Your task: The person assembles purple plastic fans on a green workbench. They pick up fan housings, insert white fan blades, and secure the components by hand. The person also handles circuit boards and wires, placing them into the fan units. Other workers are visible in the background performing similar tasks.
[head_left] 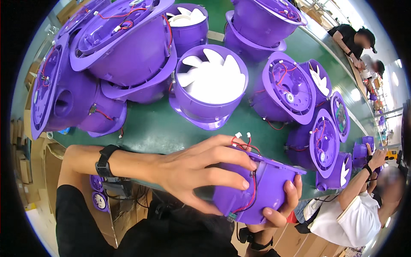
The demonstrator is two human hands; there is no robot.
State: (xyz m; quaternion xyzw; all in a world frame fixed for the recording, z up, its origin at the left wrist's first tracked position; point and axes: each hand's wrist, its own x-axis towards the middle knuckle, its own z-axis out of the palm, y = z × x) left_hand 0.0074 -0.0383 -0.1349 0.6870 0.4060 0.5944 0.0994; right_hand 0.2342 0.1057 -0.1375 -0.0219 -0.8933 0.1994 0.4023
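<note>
- Location: the purple housing (272, 188) is tilted in my two hands, in front of my body at the near side of the green table (150, 124).
- Right hand (290, 201): closed on the housing at its right side, fingers on the wall and thumb lower down. In my judgement this is the supporting grip and should bear the weight.
- Left hand (201, 167): fingers spread wide over the housing, thumb towards its lower left edge, fingertips at the upper end of the red-and-black lead (254, 188). Whether they pinch the lead or merely rest on it, I cannot tell.
- Lead: runs down the outer wall from near the flange (278, 164) to a small green board (232, 216). I judge that it should be guided with light fingertip pressure, not pulled, since a tug could strain the joint at the board.
- Plugs: one white plug (238, 135) and a second white plug (248, 134) stand loose on red wires beyond the upper edge. I should keep them clear of my knuckles and out from under the flange.
- Grip advice: steady the right hand before the left fingertips press; a turning housing would likely let the lead slip.
- Surroundings: a housing with a white fan (209, 81) stands beyond my hands, well apart from the held piece. Setting down calls for care to avoid snagging wires.
</note>
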